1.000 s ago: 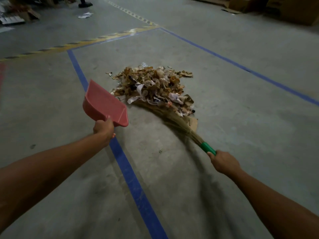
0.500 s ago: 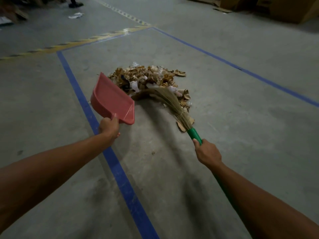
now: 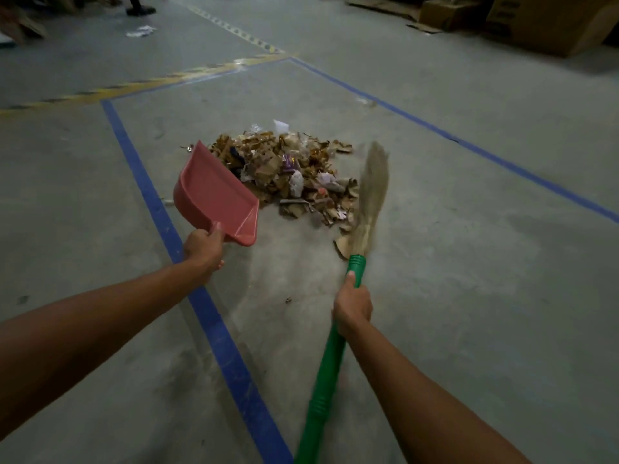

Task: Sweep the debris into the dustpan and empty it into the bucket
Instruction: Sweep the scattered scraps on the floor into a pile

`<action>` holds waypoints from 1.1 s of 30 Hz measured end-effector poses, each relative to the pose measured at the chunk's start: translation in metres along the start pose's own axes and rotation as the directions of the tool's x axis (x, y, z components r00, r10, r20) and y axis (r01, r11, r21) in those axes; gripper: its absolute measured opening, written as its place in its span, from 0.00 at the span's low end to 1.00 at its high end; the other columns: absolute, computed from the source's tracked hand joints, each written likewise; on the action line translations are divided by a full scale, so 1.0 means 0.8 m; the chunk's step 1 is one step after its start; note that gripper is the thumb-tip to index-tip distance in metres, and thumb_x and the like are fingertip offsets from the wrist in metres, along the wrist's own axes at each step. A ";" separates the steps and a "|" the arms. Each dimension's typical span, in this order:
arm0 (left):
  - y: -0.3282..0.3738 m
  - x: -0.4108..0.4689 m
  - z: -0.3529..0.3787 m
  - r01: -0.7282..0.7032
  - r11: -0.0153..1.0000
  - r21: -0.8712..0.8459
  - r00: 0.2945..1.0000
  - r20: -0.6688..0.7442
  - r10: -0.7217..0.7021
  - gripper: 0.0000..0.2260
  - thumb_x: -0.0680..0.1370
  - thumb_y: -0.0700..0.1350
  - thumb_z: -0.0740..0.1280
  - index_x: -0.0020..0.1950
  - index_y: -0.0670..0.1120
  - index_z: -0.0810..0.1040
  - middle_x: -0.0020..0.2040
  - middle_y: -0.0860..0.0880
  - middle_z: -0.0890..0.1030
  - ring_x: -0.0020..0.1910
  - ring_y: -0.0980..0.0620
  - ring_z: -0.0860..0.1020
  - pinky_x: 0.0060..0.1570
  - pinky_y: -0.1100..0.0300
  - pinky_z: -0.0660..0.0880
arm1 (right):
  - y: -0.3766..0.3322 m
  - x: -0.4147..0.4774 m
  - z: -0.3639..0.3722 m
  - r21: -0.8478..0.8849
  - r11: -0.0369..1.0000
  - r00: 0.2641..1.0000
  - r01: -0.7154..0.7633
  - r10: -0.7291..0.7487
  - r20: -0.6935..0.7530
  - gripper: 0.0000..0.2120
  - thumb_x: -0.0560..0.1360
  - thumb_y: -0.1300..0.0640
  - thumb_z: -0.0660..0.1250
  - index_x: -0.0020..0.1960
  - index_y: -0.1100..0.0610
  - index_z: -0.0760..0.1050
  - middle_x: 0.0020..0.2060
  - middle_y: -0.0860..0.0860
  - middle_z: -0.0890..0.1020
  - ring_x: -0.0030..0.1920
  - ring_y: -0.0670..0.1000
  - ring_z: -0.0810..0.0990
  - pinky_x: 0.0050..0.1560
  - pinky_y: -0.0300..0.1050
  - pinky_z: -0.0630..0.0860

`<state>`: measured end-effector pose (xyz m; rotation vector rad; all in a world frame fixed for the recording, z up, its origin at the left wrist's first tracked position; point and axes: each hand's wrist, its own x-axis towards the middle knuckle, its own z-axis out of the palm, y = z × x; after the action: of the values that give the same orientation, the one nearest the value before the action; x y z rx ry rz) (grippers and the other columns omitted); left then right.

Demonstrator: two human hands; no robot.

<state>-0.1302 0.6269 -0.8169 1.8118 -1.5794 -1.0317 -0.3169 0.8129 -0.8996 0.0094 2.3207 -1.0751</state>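
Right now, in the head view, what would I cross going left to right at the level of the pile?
Left blue floor line → red dustpan → debris pile → broom bristles → right blue floor line.

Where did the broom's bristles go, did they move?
Yes. The broom bristles swung from the near edge of the debris pile, by the dustpan, to its right side.

Outstretched left hand (image 3: 202,249) and right hand (image 3: 352,308), both clenched.
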 end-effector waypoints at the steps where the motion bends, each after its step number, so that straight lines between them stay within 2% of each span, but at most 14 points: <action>1: -0.002 0.001 -0.001 0.004 1.000 0.000 1.000 0.005 -0.004 0.23 0.81 0.58 0.59 0.49 0.37 0.78 0.39 0.41 0.79 0.30 0.46 0.78 0.26 0.60 0.70 | 0.005 -0.004 0.011 0.074 0.994 0.997 -0.077 0.077 0.001 0.34 0.79 0.33 0.50 0.58 0.62 0.77 0.52 0.61 0.82 0.50 0.62 0.83 0.53 0.54 0.80; 5: -0.010 0.010 -0.007 0.006 1.000 -0.012 1.000 0.028 -0.006 0.23 0.82 0.58 0.60 0.49 0.37 0.79 0.35 0.42 0.78 0.28 0.46 0.77 0.28 0.59 0.72 | 0.035 -0.015 0.055 0.288 0.901 0.946 -0.323 0.307 0.098 0.39 0.77 0.31 0.49 0.57 0.67 0.74 0.51 0.64 0.83 0.50 0.63 0.83 0.55 0.60 0.80; 7: -0.015 0.018 -0.010 0.011 1.000 -0.020 0.999 0.033 -0.011 0.24 0.82 0.58 0.61 0.49 0.36 0.79 0.35 0.41 0.78 0.28 0.46 0.77 0.28 0.59 0.72 | 0.051 -0.029 0.079 0.325 0.872 0.931 -0.365 0.344 0.122 0.40 0.77 0.30 0.49 0.57 0.68 0.74 0.49 0.64 0.84 0.48 0.63 0.84 0.55 0.60 0.80; 11: -0.023 0.034 -0.011 0.022 1.000 0.001 0.999 0.033 -0.022 0.23 0.82 0.57 0.60 0.49 0.37 0.79 0.36 0.41 0.79 0.28 0.46 0.77 0.27 0.59 0.71 | 0.076 -0.060 0.131 0.284 0.897 0.941 -0.338 0.312 0.133 0.42 0.75 0.29 0.47 0.57 0.65 0.77 0.47 0.64 0.84 0.47 0.63 0.84 0.52 0.59 0.82; 13: -0.031 0.045 -0.010 0.028 1.000 -0.003 0.999 0.035 -0.028 0.24 0.82 0.57 0.60 0.50 0.36 0.79 0.36 0.41 0.79 0.28 0.46 0.78 0.28 0.59 0.72 | 0.060 -0.078 0.131 0.280 0.896 0.937 -0.346 0.314 0.153 0.42 0.74 0.28 0.46 0.55 0.65 0.77 0.47 0.64 0.84 0.46 0.63 0.84 0.51 0.60 0.82; 16: -0.043 0.061 -0.007 0.043 0.999 -0.004 0.998 0.053 -0.043 0.23 0.82 0.57 0.60 0.51 0.36 0.79 0.36 0.41 0.79 0.30 0.46 0.77 0.29 0.58 0.72 | 0.021 -0.081 0.129 0.276 0.900 0.935 -0.339 0.289 0.205 0.34 0.81 0.36 0.49 0.54 0.66 0.77 0.42 0.63 0.84 0.39 0.61 0.84 0.48 0.58 0.83; 19: -0.048 0.077 -0.006 0.049 0.999 -0.020 0.997 0.065 -0.048 0.24 0.83 0.58 0.59 0.53 0.36 0.78 0.38 0.41 0.79 0.31 0.46 0.78 0.29 0.57 0.72 | -0.022 -0.073 0.127 0.288 0.886 0.914 -0.363 0.279 0.293 0.28 0.81 0.39 0.53 0.47 0.65 0.74 0.37 0.60 0.80 0.29 0.57 0.79 0.37 0.51 0.81; 22: -0.047 0.093 -0.005 0.066 0.996 -0.064 0.996 0.071 -0.061 0.24 0.83 0.57 0.59 0.54 0.36 0.78 0.39 0.41 0.79 0.31 0.46 0.77 0.28 0.58 0.72 | -0.064 -0.065 0.132 0.248 0.896 0.891 -0.368 0.265 0.368 0.25 0.82 0.40 0.56 0.52 0.63 0.73 0.37 0.60 0.79 0.30 0.56 0.77 0.33 0.48 0.77; 24: -0.047 0.101 -0.005 0.071 0.994 -0.088 0.996 0.065 -0.066 0.23 0.83 0.57 0.59 0.53 0.36 0.78 0.38 0.41 0.79 0.30 0.46 0.77 0.27 0.58 0.73 | -0.089 -0.060 0.137 0.230 0.913 0.887 -0.337 0.225 0.404 0.24 0.82 0.41 0.56 0.54 0.63 0.73 0.34 0.59 0.77 0.29 0.55 0.75 0.30 0.46 0.74; 26: -0.047 0.108 -0.006 0.077 0.992 -0.102 0.996 0.062 -0.071 0.22 0.83 0.56 0.59 0.52 0.36 0.78 0.38 0.41 0.78 0.30 0.46 0.77 0.27 0.59 0.72 | -0.109 -0.059 0.144 0.214 0.937 0.896 -0.275 0.169 0.410 0.24 0.82 0.40 0.56 0.55 0.62 0.74 0.38 0.59 0.78 0.30 0.55 0.76 0.30 0.46 0.74; 28: -0.048 0.113 -0.008 0.087 0.989 -0.119 0.995 0.065 -0.079 0.22 0.83 0.57 0.59 0.53 0.37 0.77 0.39 0.41 0.79 0.30 0.46 0.77 0.26 0.59 0.72 | -0.120 -0.058 0.153 0.132 0.981 0.926 -0.145 0.088 0.367 0.27 0.81 0.39 0.55 0.57 0.62 0.75 0.46 0.60 0.82 0.35 0.56 0.80 0.35 0.49 0.79; 29: -0.048 0.115 -0.010 0.092 0.987 -0.132 0.994 0.068 -0.083 0.22 0.83 0.57 0.59 0.52 0.37 0.77 0.38 0.41 0.79 0.30 0.46 0.77 0.27 0.59 0.72 | -0.122 -0.058 0.157 0.065 0.996 0.939 -0.066 0.040 0.341 0.28 0.81 0.38 0.54 0.58 0.62 0.75 0.49 0.60 0.83 0.39 0.57 0.82 0.41 0.52 0.82; 31: -0.044 0.121 -0.012 0.104 0.980 -0.170 0.993 0.071 -0.093 0.22 0.83 0.58 0.59 0.50 0.38 0.77 0.37 0.42 0.78 0.29 0.47 0.77 0.28 0.58 0.73 | -0.129 -0.063 0.154 -0.069 0.997 0.951 0.040 -0.017 0.308 0.28 0.80 0.36 0.53 0.56 0.60 0.74 0.49 0.59 0.83 0.44 0.57 0.84 0.48 0.55 0.83; 33: -0.036 0.129 -0.014 0.109 0.975 -0.194 0.993 0.067 -0.097 0.24 0.82 0.61 0.59 0.46 0.40 0.76 0.36 0.42 0.78 0.29 0.47 0.77 0.27 0.58 0.73 | -0.136 -0.067 0.142 -0.149 0.984 0.958 0.101 -0.056 0.281 0.25 0.81 0.37 0.53 0.53 0.59 0.73 0.47 0.57 0.82 0.42 0.55 0.84 0.44 0.52 0.83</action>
<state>-0.1013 0.5304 -0.8543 1.7566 -1.3730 -1.2521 -0.2416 0.6715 -0.8543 -0.2807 2.1608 -0.8602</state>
